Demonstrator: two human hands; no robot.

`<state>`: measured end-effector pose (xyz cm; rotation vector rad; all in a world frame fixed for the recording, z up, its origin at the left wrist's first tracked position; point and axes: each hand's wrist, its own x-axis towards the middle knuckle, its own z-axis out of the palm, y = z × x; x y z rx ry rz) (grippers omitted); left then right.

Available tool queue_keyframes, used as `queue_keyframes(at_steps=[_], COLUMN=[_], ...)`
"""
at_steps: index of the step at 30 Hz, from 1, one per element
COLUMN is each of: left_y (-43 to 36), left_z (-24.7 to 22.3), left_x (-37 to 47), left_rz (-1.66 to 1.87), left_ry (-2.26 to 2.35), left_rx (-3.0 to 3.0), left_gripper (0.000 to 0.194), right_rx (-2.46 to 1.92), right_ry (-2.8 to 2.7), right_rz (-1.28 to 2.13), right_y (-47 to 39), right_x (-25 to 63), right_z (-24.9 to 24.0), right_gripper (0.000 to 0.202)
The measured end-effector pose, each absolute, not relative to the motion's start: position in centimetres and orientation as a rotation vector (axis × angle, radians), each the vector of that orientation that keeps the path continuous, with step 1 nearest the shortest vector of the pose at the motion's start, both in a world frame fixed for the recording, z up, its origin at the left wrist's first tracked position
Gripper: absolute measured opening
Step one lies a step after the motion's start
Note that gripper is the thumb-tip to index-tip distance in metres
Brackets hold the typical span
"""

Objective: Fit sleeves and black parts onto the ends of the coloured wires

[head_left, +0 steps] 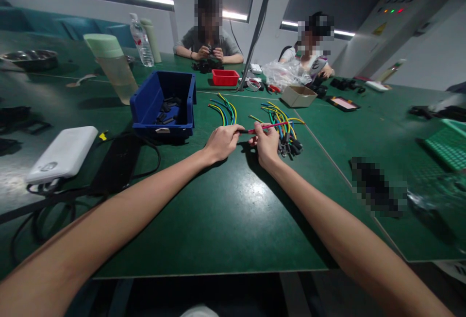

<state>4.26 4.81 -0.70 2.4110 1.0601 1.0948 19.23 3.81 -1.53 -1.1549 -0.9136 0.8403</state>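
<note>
My left hand [223, 143] is closed, pinching a short black sleeve [244, 131] between thumb and fingers. Facing it, my right hand [267, 143] grips a red wire [274, 125], whose one end points at the sleeve. Whether the wire is inside the sleeve is too small to tell. Just beyond my right hand lies a bundle of yellow, blue and green wires [282, 113], with black sleeves and metal terminals [291, 148] at the near ends. Several loose curved wires [227, 109] lie behind my left hand, partly hidden by it.
A blue bin [162, 131] with black sleeves stands left, near a bottle [114, 72], a white power bank [63, 154] and cables. Farther back are a red tray [224, 78] and a cardboard box [299, 97]. Two people sit across the green table [233, 229]; a green basket [449, 142] stands right.
</note>
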Motion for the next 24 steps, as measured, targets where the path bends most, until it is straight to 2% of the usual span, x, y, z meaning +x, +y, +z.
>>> queue_keyframes(at_steps=[24], left_y=[4.87], left_z=[-0.69], left_x=[4.25], left_rz=[1.066], left_ry=[1.052], left_rx=[2.404], left_gripper=[0.027], right_rx=[-1.129], right_ry=[-0.936], right_rz=[0.851], right_y=[3.7], right_x=[19.33], right_z=[-1.59], right_gripper=[0.038])
